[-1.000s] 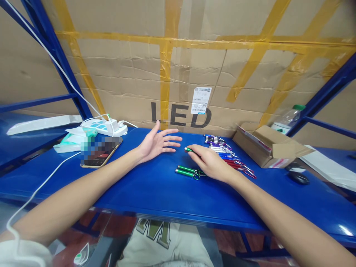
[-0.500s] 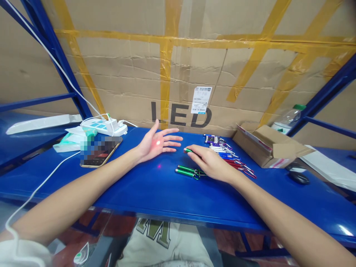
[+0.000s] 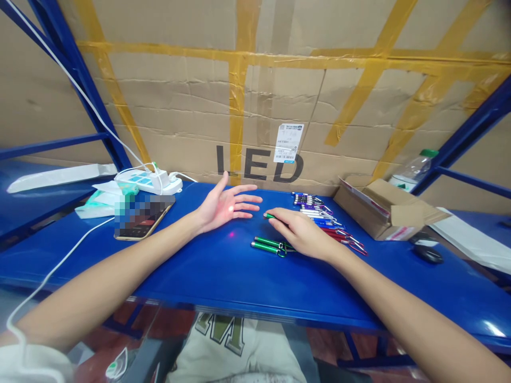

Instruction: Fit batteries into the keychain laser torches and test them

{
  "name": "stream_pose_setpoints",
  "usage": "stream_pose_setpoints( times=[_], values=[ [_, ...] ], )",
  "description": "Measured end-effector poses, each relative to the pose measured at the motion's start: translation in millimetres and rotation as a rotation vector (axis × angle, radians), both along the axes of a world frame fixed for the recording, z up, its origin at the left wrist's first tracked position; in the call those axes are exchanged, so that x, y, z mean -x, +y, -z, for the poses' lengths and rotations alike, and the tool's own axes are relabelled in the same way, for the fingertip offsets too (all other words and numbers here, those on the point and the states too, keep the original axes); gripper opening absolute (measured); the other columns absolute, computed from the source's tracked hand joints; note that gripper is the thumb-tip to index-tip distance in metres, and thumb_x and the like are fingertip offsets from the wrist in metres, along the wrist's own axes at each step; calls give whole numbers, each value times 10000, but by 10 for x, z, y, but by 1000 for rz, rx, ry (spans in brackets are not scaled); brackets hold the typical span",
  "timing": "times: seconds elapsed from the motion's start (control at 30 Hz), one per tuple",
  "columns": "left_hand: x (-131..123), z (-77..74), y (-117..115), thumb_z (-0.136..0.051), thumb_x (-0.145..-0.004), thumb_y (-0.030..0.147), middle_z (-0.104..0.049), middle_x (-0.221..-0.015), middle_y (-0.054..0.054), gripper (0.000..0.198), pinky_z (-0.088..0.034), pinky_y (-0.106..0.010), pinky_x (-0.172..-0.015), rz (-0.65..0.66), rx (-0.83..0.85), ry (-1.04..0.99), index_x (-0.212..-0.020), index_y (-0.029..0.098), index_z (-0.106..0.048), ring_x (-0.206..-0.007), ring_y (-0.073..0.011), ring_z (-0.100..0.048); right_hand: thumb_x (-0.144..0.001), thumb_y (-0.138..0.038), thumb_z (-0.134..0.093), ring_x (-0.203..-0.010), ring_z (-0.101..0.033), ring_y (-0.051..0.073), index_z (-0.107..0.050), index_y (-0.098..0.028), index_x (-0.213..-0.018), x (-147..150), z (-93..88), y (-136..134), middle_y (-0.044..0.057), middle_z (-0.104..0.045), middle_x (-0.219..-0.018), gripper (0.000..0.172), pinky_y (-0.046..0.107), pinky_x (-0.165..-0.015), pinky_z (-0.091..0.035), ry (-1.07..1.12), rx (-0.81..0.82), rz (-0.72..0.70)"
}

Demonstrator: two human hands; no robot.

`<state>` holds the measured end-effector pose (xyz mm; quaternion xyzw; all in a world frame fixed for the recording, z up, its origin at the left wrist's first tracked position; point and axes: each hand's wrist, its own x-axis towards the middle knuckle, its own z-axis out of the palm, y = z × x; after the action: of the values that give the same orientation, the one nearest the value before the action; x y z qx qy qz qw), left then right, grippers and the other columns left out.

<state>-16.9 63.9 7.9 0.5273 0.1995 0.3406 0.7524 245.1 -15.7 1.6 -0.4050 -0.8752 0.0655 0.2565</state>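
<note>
My left hand (image 3: 223, 209) is held palm up over the blue table (image 3: 223, 282), fingers spread, with nothing in it. A bright light spot with a red glow lies on its palm, and a fainter red dot shows on the table below. My right hand (image 3: 301, 232) pinches a green penlight (image 3: 269, 216), whose tip points at the left palm. Beneath the right hand, two green penlights (image 3: 266, 246) with clips lie side by side. Behind it are rows of red penlights (image 3: 337, 234), blue penlights (image 3: 322, 222), silver penlights (image 3: 310, 213) and purple penlights (image 3: 306, 200).
A phone (image 3: 146, 219), a green-white packet (image 3: 101, 202) and a white power strip (image 3: 147, 181) are at left. At right are an open cardboard box (image 3: 379, 210), a black mouse (image 3: 428, 254) and a bottle (image 3: 415, 167). A large carton (image 3: 191, 117) stands behind.
The light spot has shifted slightly right and down on my left palm, and the red dot on the table has moved slightly right and up. Both hands are almost still.
</note>
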Motion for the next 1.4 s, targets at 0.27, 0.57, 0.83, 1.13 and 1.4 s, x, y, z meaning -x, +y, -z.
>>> stream_pose_setpoints(
  times=[0.27,0.57,0.83,1.13,1.4],
  values=[
    [0,4,0,-231,-1034,828,-692,-1440,-221,918,-558,-450,-992,-3,-16,15,-1513,139,-602,-1217,-351,-700,-1156,-336,-442,-1086,-743,254,-707,-222,-1250,19,-4,-22,82,-791,-1226,304,392,-977,-555,-13,89,-107],
    [3,8,10,-239,-1036,820,-686,-1449,-226,911,-562,-462,-1002,3,-16,21,-1526,139,-593,-1240,-360,-694,-1154,-347,-436,-1080,-751,276,-709,-216,-1244,15,-15,-16,110,-791,-1233,315,406,-954,-552,-24,71,-16],
    [-12,-11,-18,-233,-1031,835,-707,-1412,-223,926,-564,-433,-970,-16,-8,17,-1497,134,-619,-1178,-334,-715,-1159,-357,-423,-1029,-740,251,-690,-223,-1239,40,-40,-44,90,-785,-1188,310,384,-932,-539,21,105,-66],
    [7,18,15,-260,-1033,819,-684,-1450,-235,911,-554,-464,-1012,17,-42,14,-1529,130,-590,-1237,-359,-697,-1158,-345,-427,-920,-728,237,-705,-223,-1145,31,-23,-33,74,-791,-1065,304,362,-855,-518,-63,138,-60],
    [1,16,9,-245,-1042,810,-682,-1449,-242,910,-562,-452,-987,11,-32,11,-1531,123,-585,-1202,-352,-709,-1159,-341,-407,-958,-725,250,-672,-214,-1187,24,-35,-39,96,-774,-1089,295,366,-865,-511,-63,72,32]
  ],
)
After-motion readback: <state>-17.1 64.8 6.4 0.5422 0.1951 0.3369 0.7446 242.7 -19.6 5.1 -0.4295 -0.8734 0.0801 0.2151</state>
